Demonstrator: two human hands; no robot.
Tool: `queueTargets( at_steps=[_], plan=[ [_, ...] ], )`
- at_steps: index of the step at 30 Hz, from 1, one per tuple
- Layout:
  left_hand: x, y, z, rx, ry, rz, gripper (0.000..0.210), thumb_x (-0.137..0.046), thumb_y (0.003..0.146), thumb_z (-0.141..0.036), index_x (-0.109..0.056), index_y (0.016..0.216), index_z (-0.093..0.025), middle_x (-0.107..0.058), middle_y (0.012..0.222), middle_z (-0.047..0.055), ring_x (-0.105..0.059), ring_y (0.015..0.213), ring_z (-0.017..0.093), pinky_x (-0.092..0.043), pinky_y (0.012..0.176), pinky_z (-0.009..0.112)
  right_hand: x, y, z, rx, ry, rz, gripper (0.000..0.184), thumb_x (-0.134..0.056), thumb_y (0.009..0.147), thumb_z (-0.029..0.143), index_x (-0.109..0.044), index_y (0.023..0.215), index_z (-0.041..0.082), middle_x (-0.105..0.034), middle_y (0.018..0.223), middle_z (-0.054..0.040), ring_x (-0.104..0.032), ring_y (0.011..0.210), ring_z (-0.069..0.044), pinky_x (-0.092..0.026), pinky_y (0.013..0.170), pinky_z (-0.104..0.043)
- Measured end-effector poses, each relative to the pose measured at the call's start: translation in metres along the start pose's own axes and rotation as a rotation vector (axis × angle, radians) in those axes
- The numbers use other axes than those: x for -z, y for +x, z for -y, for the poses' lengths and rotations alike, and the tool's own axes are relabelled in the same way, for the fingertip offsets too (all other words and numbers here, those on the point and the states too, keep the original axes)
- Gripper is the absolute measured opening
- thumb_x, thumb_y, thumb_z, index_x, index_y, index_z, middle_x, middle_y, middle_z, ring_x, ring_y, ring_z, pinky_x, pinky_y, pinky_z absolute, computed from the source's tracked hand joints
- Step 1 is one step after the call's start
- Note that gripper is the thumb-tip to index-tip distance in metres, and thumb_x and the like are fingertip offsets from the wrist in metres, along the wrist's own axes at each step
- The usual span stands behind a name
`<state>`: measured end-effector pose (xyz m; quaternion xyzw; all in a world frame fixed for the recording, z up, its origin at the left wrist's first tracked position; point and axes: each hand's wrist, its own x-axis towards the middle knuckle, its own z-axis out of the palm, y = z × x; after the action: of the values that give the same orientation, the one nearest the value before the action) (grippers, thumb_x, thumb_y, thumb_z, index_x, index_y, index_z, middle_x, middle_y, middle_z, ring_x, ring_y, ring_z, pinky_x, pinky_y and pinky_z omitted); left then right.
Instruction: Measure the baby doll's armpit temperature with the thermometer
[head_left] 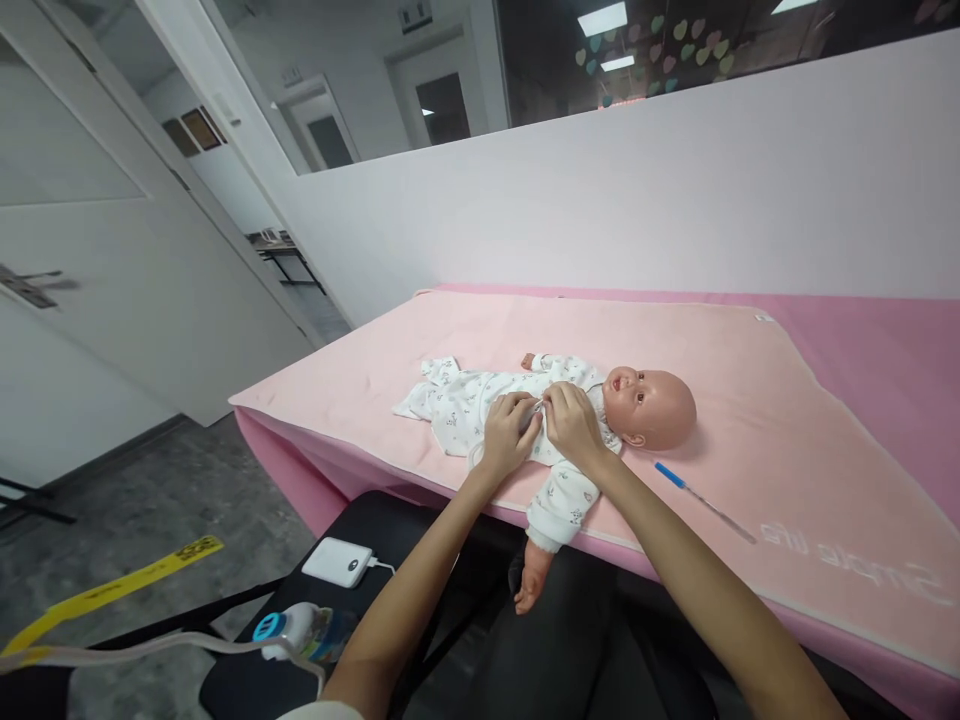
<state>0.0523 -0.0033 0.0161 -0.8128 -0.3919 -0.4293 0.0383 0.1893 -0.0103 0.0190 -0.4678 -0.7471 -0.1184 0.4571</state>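
A bald baby doll [651, 408] lies on its back, its head to the right and one arm hanging over the table's near edge. It wears a white long-sleeved outfit [465, 405] with a small print. Over the doll's chest my left hand [510, 430] has its fingers closed at the front of the outfit. Close beside it, my right hand [571, 420] pinches the fabric with thumb and fingers. The fingertips of both hands nearly meet, and a small white bit shows between them, too small to make out.
A pink blanket [750, 400] covers the table. On it, right of the doll, lies a thin stick with a blue handle [670, 474]. A black chair [375, 515] at the lower left holds a white power bank [337, 562] and a bottle [300, 628]. A white wall [600, 210] stands behind.
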Motion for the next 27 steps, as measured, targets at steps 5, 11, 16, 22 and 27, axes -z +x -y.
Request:
queueTargets(
  at_steps=[5,11,16,22,27],
  plan=[
    [-0.0004,-0.0008,0.0,-0.003,-0.011,-0.012,0.014,-0.045,0.087,-0.027,-0.055,0.091,-0.018,-0.06,0.092,0.005,-0.051,0.086,0.018,-0.04,0.079,0.033,-0.0004,-0.0007,-0.0006,-0.013,-0.01,0.019,0.014,-0.037,0.085,0.012,-0.05,0.082,0.017,-0.055,0.081,-0.0066,-0.049,0.078,-0.019,-0.04,0.072,-0.03],
    [-0.0023,-0.0034,0.0016,-0.014,-0.064,-0.024,0.013,-0.043,0.088,-0.025,-0.053,0.091,-0.018,-0.061,0.091,0.004,-0.052,0.085,0.017,-0.04,0.079,0.031,0.0037,-0.0005,0.0005,0.023,-0.039,0.018,0.014,-0.038,0.085,0.011,-0.05,0.081,0.017,-0.055,0.079,-0.0065,-0.049,0.077,-0.019,-0.04,0.071,-0.03],
    [-0.0038,-0.0051,0.0018,-0.015,-0.08,-0.031,0.012,-0.043,0.088,-0.024,-0.053,0.092,-0.018,-0.061,0.091,0.004,-0.053,0.085,0.017,-0.04,0.079,0.031,0.0026,-0.0017,-0.001,0.036,-0.038,0.008,0.013,-0.039,0.085,0.011,-0.05,0.081,0.017,-0.056,0.079,-0.0061,-0.049,0.076,-0.019,-0.039,0.07,-0.03],
    [-0.0018,-0.0062,0.0003,0.07,-0.191,-0.053,0.011,-0.048,0.086,-0.023,-0.052,0.095,-0.019,-0.061,0.091,0.004,-0.055,0.086,0.016,-0.041,0.08,0.031,0.0014,-0.002,-0.0022,0.057,-0.04,-0.006,0.013,-0.039,0.085,0.011,-0.049,0.08,0.018,-0.055,0.075,-0.0048,-0.048,0.074,-0.018,-0.039,0.069,-0.029],
    [0.0027,-0.0047,0.0016,0.199,-0.449,-0.019,0.024,-0.055,0.082,-0.026,-0.049,0.105,-0.02,-0.061,0.094,0.004,-0.058,0.09,0.015,-0.044,0.079,0.028,0.0025,-0.0012,-0.0018,0.069,-0.046,-0.002,0.013,-0.039,0.084,0.011,-0.049,0.079,0.018,-0.056,0.074,-0.0044,-0.047,0.073,-0.018,-0.038,0.069,-0.029]
  ],
)
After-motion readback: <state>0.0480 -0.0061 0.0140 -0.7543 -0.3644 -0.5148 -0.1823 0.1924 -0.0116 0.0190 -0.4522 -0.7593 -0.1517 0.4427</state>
